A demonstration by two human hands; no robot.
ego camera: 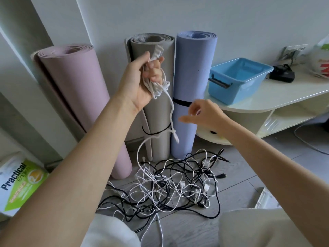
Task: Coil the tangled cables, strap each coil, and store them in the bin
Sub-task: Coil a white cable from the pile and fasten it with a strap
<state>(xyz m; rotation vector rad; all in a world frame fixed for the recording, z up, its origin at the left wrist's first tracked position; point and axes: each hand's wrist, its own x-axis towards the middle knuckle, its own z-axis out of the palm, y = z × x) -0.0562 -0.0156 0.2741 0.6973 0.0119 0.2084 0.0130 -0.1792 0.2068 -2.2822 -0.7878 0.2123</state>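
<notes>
Your left hand is raised high, forearm angled up from lower left, palm turned toward you, fingers curled round a bunched white cable coil. A white strap or connector end sticks up above your fingers; can't tell which. One loose tail of that white cable hangs down from the fist, its plug end dangling in front of the grey mat.

Your right hand sits lower and to the right, arm reaching in from lower right, wrist bent, fingers curled in with thumb and forefinger pinched near something small and white; can't tell if it actually holds the cable. It is apart from the left hand.

The tangled cables, black and white mixed, lie in a heap on the floor below both hands, just in front of the mats. The blue bin stands on the cream low table to the right, nothing visible inside.

Pink mat, grey mat and blue mat stand upright against the wall. A "Practical English" pack lies at lower left.
</notes>
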